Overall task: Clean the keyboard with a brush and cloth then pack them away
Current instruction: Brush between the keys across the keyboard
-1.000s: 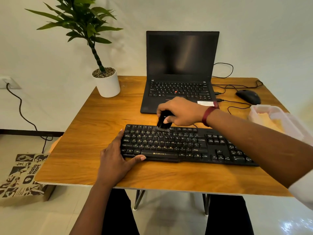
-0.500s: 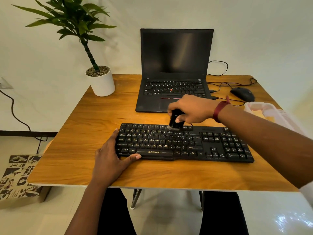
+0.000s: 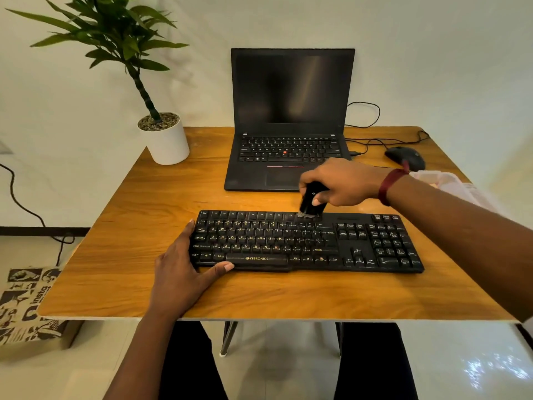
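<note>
Right hand (image 3: pixel 343 183) grips small black brush (image 3: pixel 311 202), shifted right along black plastic keyboard's (image 3: pixel 305 241) top row; blurred bristles seemingly touch keys. Left hand (image 3: pixel 184 269), fingers straight, still braces its left end, near wooden tabletop's (image 3: pixel 144 226) front edge.

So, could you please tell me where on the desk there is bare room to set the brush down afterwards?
The widest bare patch of table lies left, between the plant pot, laptop and keyboard. A clear strip runs between the keyboard and the near edge. The right rear is crowded: mouse, cables and a plastic container.
</note>
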